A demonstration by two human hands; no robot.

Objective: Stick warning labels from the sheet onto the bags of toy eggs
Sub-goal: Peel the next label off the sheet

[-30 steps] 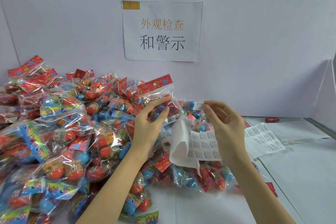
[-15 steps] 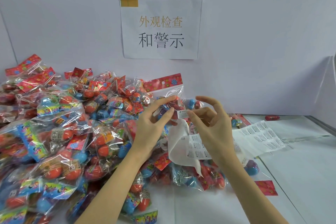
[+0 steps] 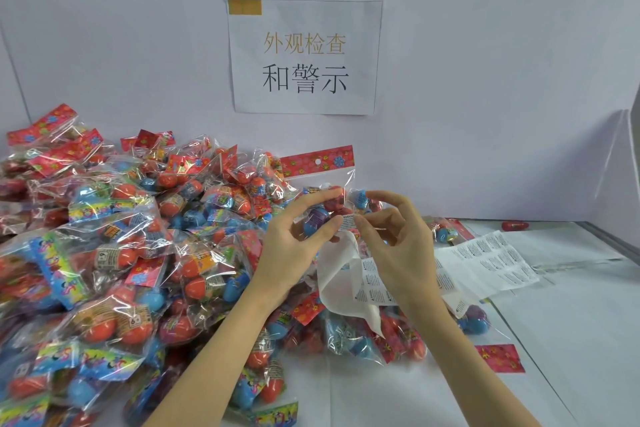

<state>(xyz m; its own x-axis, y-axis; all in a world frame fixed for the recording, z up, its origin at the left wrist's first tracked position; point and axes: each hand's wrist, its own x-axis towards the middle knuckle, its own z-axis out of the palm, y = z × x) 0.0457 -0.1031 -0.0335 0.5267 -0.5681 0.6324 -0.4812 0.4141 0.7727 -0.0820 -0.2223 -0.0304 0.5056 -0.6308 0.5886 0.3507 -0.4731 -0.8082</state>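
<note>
Small white printed warning label (image 3: 348,221), pinched at its right edge by the right hand (image 3: 398,246) between thumb and forefinger, other fingers loosely curled and lifted; pressed against the front of a clear plastic bag of red, blue and purple toy eggs (image 3: 329,198) with a red flowered header card at its top. Bag held upright above the table by the left hand (image 3: 294,243), thumb at the front beside the label's left edge, forefinger stretched along the bag higher up, so grasping the bag. Just below both hands, a curled white backing sheet with rows of small printed labels (image 3: 349,284), its bare peeled part hanging down to the left; which fingers hold it cannot be told. Right of that, 1 more flat white label sheet (image 3: 491,263) lying on the pale grey table (image 3: 571,340). Left and below, a large heap of similar clear bags of orange, red and blue eggs (image 3: 121,253). At the far right near the wall, 1 loose red egg (image 3: 515,226). On the pale wall behind, a white paper notice with Chinese characters (image 3: 304,57).
</note>
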